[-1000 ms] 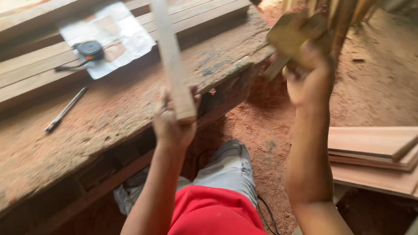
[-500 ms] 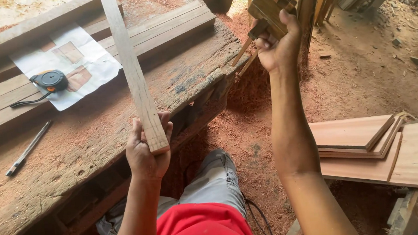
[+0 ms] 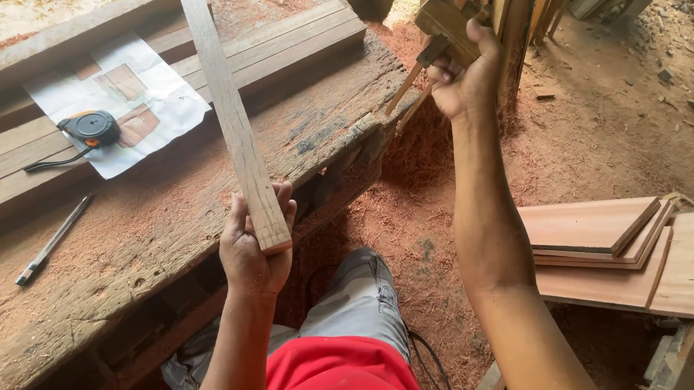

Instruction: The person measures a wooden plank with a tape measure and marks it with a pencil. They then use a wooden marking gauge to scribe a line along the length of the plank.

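Now, left hand (image 3: 255, 250) clamped under near end of long pale wooden strip (image 3: 232, 121) across rough sawdust-covered workbench (image 3: 162, 224), right hand (image 3: 463, 81) raised well apart, gripping brown wooden marking gauge (image 3: 442, 24).

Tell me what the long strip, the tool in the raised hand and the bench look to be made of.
Strip, held by the left hand: bare, unfinished wood, dull grey-brown with lengthwise grain.
Tool in the right hand: apparently darker, worn wood, a block with a thin stem; any metal parts are too small to tell.
Bench: rough, weathered timber, cracked and dusted with reddish sawdust.
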